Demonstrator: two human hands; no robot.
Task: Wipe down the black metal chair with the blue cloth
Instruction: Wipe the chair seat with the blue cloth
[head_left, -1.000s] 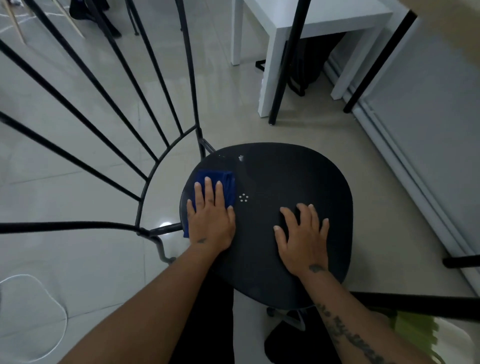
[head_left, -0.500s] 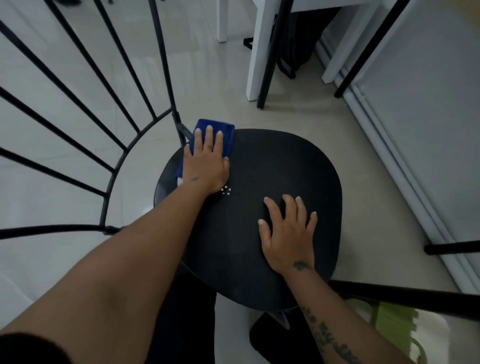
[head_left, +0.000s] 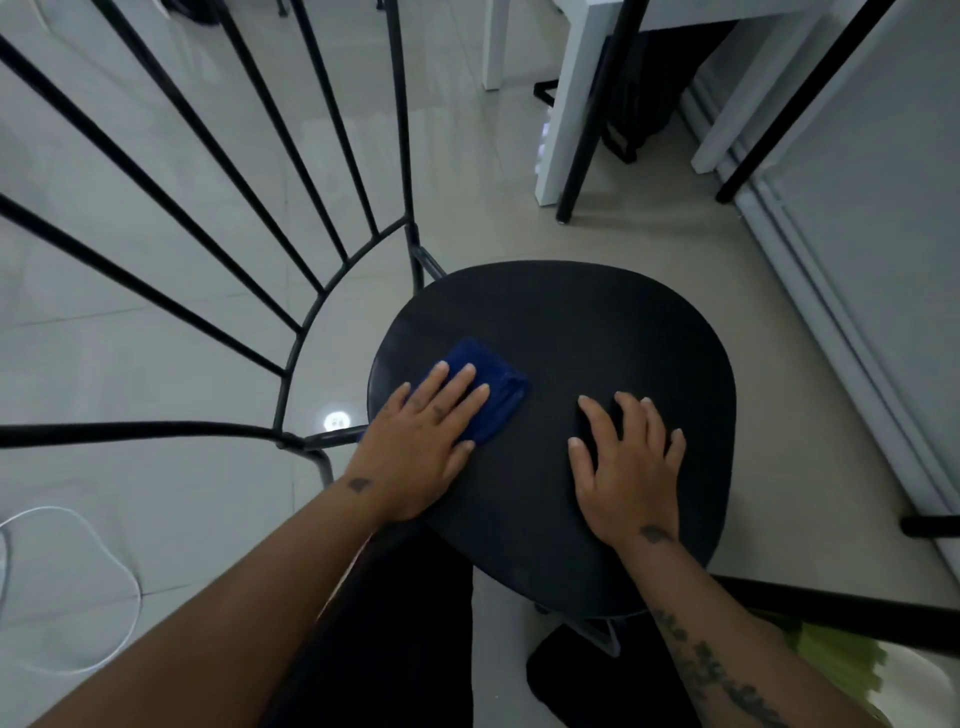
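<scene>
The black metal chair's round seat (head_left: 597, 332) fills the middle of the head view, and its fan-shaped barred backrest (head_left: 218, 218) spreads out to the left. A folded blue cloth (head_left: 498, 389) lies on the left part of the seat. My left hand (head_left: 421, 441) presses flat on the cloth with straight fingers and covers its near half. On the right part of the seat my right hand (head_left: 628, 467) rests flat on the bare surface, fingers spread, holding nothing.
A white table leg (head_left: 563, 104) and black rods (head_left: 597, 114) stand beyond the chair. A pale wall panel with a skirting rail (head_left: 841, 291) runs along the right. A white cable (head_left: 78, 587) loops on the tiled floor at lower left. Another black bar (head_left: 841, 613) crosses lower right.
My left hand has drawn the blue cloth back from the seat's far left edge toward me and a little to the right. My right hand stays planted on the seat.
</scene>
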